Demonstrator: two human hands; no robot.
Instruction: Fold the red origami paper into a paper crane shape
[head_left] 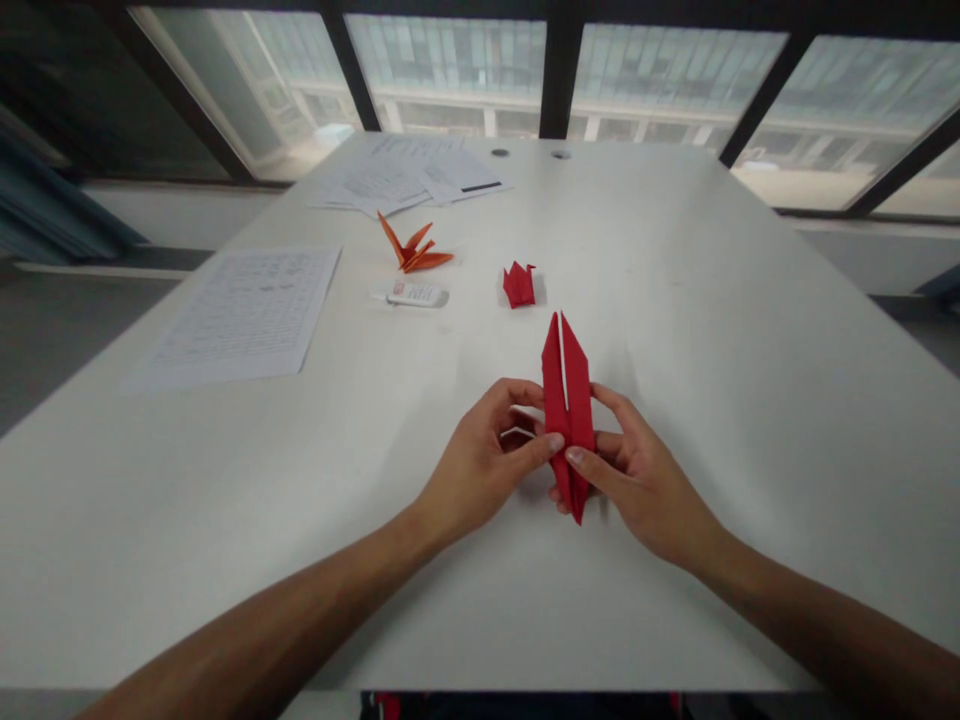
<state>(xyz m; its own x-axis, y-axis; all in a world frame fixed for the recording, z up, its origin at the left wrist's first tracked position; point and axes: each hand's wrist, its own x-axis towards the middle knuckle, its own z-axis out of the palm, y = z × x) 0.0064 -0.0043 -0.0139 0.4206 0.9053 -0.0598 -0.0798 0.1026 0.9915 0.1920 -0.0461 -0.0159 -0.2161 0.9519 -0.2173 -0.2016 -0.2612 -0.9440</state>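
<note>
White bench (pixel 675 300) surface fills my view, with windows along its far edge. At far left I see a printed sheet (pixel 244 312) lying flat on the bench. Farther back, a stack of papers (pixel 409 178) sits near the far edge. To the right of the printed sheet, an orange paper crane (pixel 414 250) stands on the bench, and a small white tube (pixel 416 294) lies just in front of it. Right of the tube, well apart from both hands, sits a small red folded piece (pixel 518 285).

In the near centre, my left hand (pixel 480 465) is closed in a pinch on the left side of the red folded paper (pixel 568 390), thumb tip pressed against its front face. That paper is a long, narrow form with two pointed flaps at the top and one point at the bottom, held just above the bench between both hands. My right hand (pixel 637 480) grips its right side, thumb on the front, fingers behind.
</note>
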